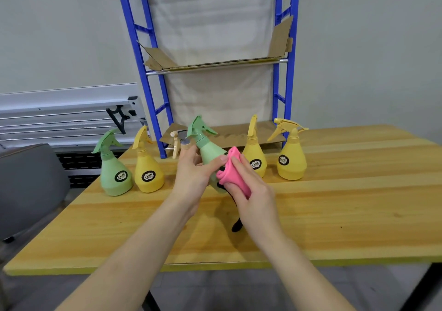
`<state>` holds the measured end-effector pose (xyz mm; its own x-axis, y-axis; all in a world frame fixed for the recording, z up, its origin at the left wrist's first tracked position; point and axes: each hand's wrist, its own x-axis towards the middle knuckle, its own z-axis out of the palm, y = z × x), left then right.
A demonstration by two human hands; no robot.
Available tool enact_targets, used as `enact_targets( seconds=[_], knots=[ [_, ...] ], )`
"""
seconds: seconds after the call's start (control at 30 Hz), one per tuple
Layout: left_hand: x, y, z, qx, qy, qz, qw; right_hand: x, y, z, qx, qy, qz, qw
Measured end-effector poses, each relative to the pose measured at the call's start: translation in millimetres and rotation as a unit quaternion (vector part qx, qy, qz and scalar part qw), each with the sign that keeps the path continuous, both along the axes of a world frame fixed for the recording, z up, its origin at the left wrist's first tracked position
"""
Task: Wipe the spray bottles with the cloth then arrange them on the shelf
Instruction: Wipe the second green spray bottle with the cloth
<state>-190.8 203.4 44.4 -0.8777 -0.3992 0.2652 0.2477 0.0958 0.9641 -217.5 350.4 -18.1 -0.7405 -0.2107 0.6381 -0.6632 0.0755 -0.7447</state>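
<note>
Wiping was underway: the left hand [191,169] gripped the tilted green bottle [210,152] above the table's [334,203] centre while the right hand [248,186] clutched the cloth [233,174] against it; shelving at twelve o'clock on the rack [215,64] seemingly came next.

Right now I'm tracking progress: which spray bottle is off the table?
The tilted green bottle, gripped by the left hand against the pink cloth; the others stand upright.
</note>
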Motion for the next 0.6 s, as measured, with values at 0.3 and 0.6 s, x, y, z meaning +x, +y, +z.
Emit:
enact_targets(
  seconds=[0.3,0.6],
  knots=[
    [-32.7,-5.1,-4.4,-0.112,-0.002,0.109,0.988,-13.2,24.8,6.0,0.060,-0.117,-0.004,0.991],
    [-63.1,3.6,-15.1,-0.287,-0.046,0.181,0.940,-43.3,49.3,13.4,0.041,-0.143,-0.024,0.989]
  ],
)
